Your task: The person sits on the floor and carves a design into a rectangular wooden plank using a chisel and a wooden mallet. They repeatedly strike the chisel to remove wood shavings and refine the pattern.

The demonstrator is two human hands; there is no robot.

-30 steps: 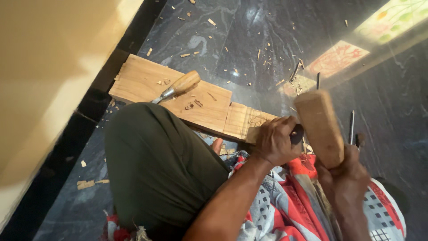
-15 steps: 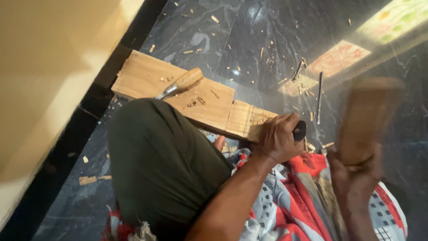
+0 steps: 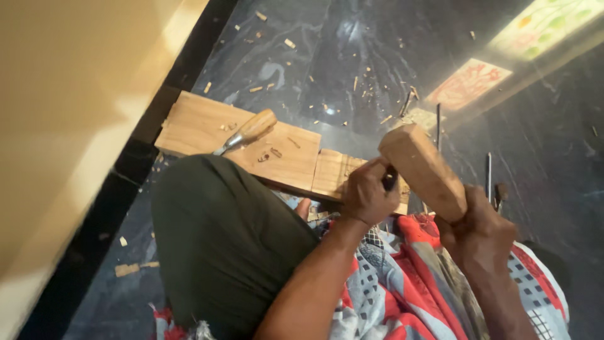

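A flat wooden plank (image 3: 207, 126) lies on the dark floor, its near edge under my knee. My left hand (image 3: 367, 194) is closed around the dark handle of a chisel (image 3: 390, 179), set on the plank's right end. My right hand (image 3: 481, 233) grips a wooden block mallet (image 3: 423, 171), whose head sits right at the chisel's top. A second chisel with a light wooden handle (image 3: 250, 129) rests loose on the plank.
Wood chips (image 3: 289, 44) are scattered over the dark marble floor. Thin metal tools (image 3: 488, 176) lie on the floor to the right. A pale wall (image 3: 69, 126) rises at the left. A red and grey patterned cloth (image 3: 402, 283) lies under my arms.
The mallet swung out to the right and blurred half a second ago; now it is back down against the chisel top. My left hand stayed on the chisel.
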